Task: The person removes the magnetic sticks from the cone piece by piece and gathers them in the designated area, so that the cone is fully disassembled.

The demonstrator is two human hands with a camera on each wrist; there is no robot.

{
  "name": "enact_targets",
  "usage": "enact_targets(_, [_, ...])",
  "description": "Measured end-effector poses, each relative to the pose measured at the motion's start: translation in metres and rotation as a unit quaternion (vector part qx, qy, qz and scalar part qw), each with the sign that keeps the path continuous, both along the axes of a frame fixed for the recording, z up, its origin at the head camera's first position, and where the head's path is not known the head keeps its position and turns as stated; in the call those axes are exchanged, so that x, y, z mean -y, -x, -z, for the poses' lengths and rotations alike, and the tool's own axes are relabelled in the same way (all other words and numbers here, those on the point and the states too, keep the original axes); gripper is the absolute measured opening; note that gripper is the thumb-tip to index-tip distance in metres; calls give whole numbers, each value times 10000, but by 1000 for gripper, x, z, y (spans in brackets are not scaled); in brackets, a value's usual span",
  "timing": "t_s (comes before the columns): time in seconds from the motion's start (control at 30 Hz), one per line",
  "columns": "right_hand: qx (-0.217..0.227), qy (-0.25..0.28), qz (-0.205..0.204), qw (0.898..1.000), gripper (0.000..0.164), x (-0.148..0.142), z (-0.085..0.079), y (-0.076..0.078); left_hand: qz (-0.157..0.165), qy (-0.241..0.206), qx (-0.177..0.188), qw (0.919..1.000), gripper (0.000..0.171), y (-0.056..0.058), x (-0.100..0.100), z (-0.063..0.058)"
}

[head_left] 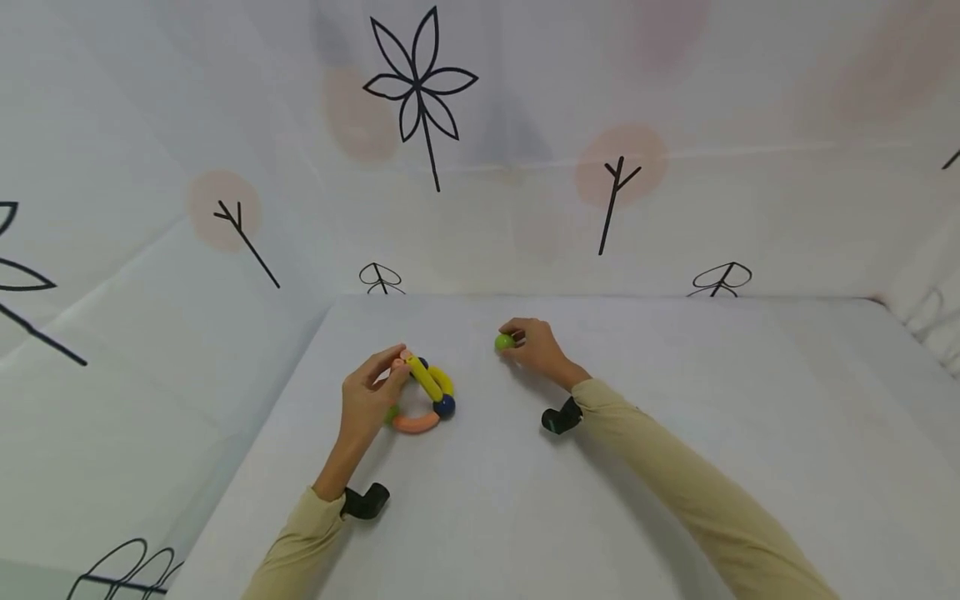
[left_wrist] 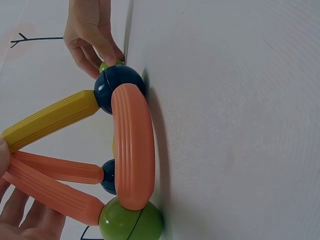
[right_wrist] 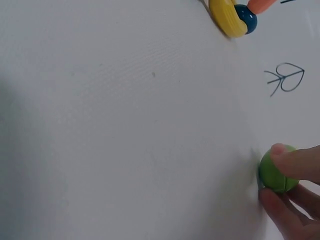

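Note:
A toy frame [head_left: 422, 392] of ribbed rods joined by balls stands on the white table [head_left: 600, 483]. It has a curved orange rod [left_wrist: 132, 150], a yellow rod [left_wrist: 50, 120], straight orange rods [left_wrist: 55, 175], dark blue balls [left_wrist: 117, 87] and a green ball [left_wrist: 131, 220]. My left hand [head_left: 400, 365] pinches the frame's top, where the rods meet. To its right, my right hand [head_left: 512, 338] pinches a loose green ball [head_left: 504, 341] against the table, a finger [right_wrist: 300, 162] on top and the thumb below. The same ball [right_wrist: 277, 172] fills the right wrist view's lower right.
White sheets printed with black plant drawings [head_left: 420, 83] and pink dots wall in the table at the back and on both sides. Both forearms wear beige sleeves [head_left: 675, 475] with black wrist mounts [head_left: 561, 417].

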State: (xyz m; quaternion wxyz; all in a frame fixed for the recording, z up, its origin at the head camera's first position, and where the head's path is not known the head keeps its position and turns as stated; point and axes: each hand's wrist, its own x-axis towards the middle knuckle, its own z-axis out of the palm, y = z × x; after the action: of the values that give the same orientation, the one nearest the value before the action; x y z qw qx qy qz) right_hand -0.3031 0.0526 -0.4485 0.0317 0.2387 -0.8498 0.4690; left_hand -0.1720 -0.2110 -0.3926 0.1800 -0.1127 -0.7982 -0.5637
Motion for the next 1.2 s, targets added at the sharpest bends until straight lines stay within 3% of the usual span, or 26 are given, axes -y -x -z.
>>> enact_targets(0.2, [148, 72, -6, 9999, 34, 2, -1, 0, -154, -24, 102, 9998, 32, -1, 0, -2])
enact_targets(0.43, [29, 209, -100, 9997, 33, 7, 1, 0, -142, -94, 83, 9998, 32, -1, 2, -1])
enact_targets(0.63, [6, 103, -109, 9999, 34, 9, -2, -2, -121, -120, 56, 9998, 32, -1, 3, 0])
enact_targets(0.77, [-235, -171, -26, 9996, 34, 9, -6, -3, -232, -49, 77, 9997, 31, -2, 4, -3])
enact_targets(0.93, [-389, -105, -89, 9991, 31, 16, -20, -10, -403, 168, -25, 9990, 29, -5, 6, -5])
enact_targets(1.2, [-138, 34, -920, 9957, 30, 53, -53, -40, -589, 387, -56, 9975, 26, -7, 7, -8])
